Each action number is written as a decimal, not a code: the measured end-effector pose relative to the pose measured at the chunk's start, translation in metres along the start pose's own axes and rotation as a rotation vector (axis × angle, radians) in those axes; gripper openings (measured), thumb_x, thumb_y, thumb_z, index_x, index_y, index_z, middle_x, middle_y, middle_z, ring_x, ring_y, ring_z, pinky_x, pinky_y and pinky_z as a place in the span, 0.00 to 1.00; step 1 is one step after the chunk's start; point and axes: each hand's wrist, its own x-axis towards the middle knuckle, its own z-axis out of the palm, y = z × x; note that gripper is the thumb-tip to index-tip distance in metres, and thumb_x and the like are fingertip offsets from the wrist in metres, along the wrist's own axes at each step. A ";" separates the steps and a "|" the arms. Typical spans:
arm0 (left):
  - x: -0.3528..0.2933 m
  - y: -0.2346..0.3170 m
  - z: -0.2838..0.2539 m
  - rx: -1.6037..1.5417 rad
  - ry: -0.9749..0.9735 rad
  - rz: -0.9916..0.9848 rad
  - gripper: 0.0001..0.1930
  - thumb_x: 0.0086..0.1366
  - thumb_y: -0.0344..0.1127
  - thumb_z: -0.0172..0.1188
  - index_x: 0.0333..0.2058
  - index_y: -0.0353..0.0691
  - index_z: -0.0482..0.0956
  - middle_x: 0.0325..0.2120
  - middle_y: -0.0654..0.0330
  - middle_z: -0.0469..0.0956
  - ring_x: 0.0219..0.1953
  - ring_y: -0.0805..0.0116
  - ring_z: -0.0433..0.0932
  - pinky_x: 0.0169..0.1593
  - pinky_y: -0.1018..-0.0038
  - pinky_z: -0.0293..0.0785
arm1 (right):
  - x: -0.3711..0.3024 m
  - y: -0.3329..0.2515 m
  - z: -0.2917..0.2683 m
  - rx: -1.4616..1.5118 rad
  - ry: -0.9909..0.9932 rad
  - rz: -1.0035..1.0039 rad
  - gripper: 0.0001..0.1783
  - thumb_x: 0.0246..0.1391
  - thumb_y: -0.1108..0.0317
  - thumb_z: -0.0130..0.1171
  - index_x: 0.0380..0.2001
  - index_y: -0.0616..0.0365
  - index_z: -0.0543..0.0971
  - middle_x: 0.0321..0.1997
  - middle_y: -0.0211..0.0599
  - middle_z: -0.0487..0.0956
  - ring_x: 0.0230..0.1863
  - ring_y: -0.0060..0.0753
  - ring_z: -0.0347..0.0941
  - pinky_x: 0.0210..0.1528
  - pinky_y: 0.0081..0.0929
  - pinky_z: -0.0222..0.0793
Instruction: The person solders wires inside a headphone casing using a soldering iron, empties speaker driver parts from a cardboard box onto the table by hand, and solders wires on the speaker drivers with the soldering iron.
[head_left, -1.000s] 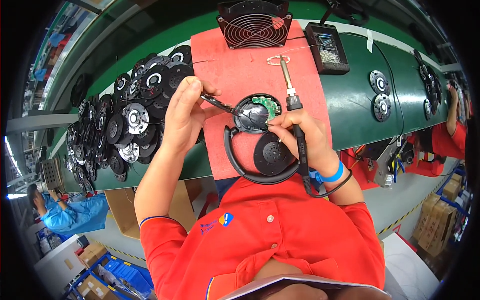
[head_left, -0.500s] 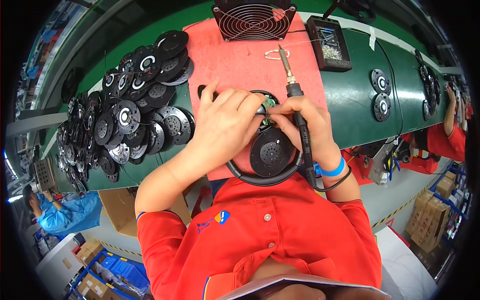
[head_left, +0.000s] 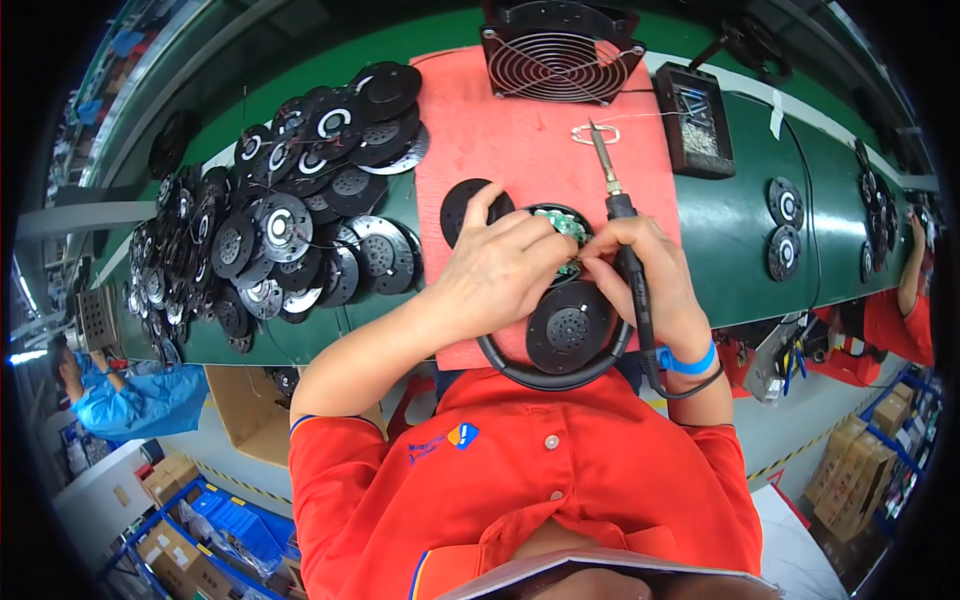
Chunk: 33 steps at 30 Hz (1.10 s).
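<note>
A black headset with a curved headband lies on the pink mat in front of me, and its opened ear cup exposes a green circuit board. My left hand is closed over the cup, its fingertips pinched at the board's edge; what they grip is hidden. My right hand holds a soldering iron against the palm, tip pointing away from me. Its thumb and index finger meet beside the left fingertips at the board. A round black perforated speaker disc sits inside the headband. Another black disc shows beyond my left hand.
A large heap of round speaker discs covers the green bench at left. A fan stands at the mat's far edge, beside a black tray of small parts. Solder wire lies near the iron's tip. Two discs lie at right.
The whole scene has shifted rightward in view. More of the green board and the black disc beyond my left hand now shows. Both hands stay together at the board.
</note>
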 end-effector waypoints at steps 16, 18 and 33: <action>0.001 -0.005 -0.009 -0.015 -0.010 0.026 0.07 0.50 0.28 0.61 0.30 0.43 0.77 0.25 0.64 0.73 0.31 0.65 0.75 0.51 0.56 0.59 | 0.004 0.007 -0.002 -0.040 0.092 -0.018 0.13 0.43 0.79 0.63 0.33 0.59 0.72 0.29 0.35 0.78 0.30 0.32 0.76 0.33 0.26 0.71; 0.000 -0.004 -0.011 -0.002 -0.007 0.025 0.07 0.49 0.28 0.62 0.29 0.43 0.76 0.25 0.64 0.73 0.30 0.66 0.75 0.51 0.57 0.59 | -0.006 0.007 -0.006 0.020 0.128 0.081 0.14 0.42 0.78 0.64 0.34 0.60 0.71 0.34 0.38 0.79 0.33 0.36 0.77 0.36 0.28 0.72; 0.010 0.004 -0.012 0.264 0.218 -0.105 0.07 0.44 0.28 0.65 0.25 0.44 0.78 0.25 0.66 0.71 0.36 0.66 0.71 0.55 0.58 0.56 | -0.013 0.014 -0.006 -0.098 0.148 0.196 0.16 0.43 0.81 0.60 0.37 0.62 0.69 0.34 0.42 0.81 0.32 0.36 0.80 0.36 0.23 0.72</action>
